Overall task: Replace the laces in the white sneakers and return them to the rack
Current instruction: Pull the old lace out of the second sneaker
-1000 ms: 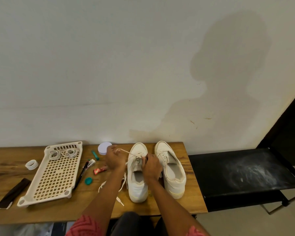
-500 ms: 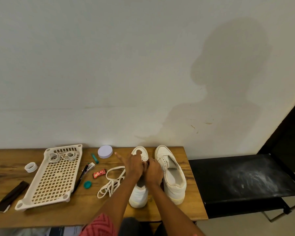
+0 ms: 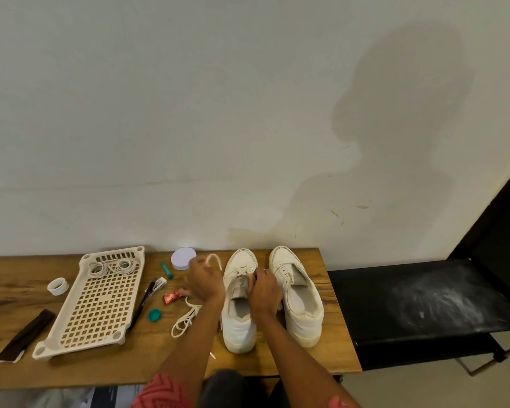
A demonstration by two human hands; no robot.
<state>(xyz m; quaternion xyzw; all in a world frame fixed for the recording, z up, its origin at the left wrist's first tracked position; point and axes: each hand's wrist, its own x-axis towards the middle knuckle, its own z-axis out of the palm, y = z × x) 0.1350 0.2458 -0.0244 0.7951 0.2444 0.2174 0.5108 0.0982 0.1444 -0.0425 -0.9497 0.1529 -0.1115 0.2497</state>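
Centrally, the left hand [image 3: 205,282] pinches a loop of white lace [image 3: 214,260] and lifts it just left of the left sneaker [image 3: 238,301]; the fingers are motion-blurred. The right hand [image 3: 264,291] curls over the sneaker's eyelet area and tongue, gripping the shoe there. More of the lace lies in loose loops on the wooden table [image 3: 12,295] below the left hand. The right sneaker [image 3: 299,298], unlaced, stands just beside the left one, toes toward the wall. To the left lies a cream perforated rack tray [image 3: 100,304]; its far end holds two coiled white laces [image 3: 111,267], the rest of its grid bare. Between tray and sneakers: a round white lid [image 3: 183,258], a teal tube [image 3: 167,270], a black pen [image 3: 142,304], a red wrapper [image 3: 173,297], a teal cap [image 3: 154,315]. Left of the tray sit a white tape roll [image 3: 58,286] and a dark strip [image 3: 27,334]. A black bench [image 3: 424,298] adjoins the table on the right.
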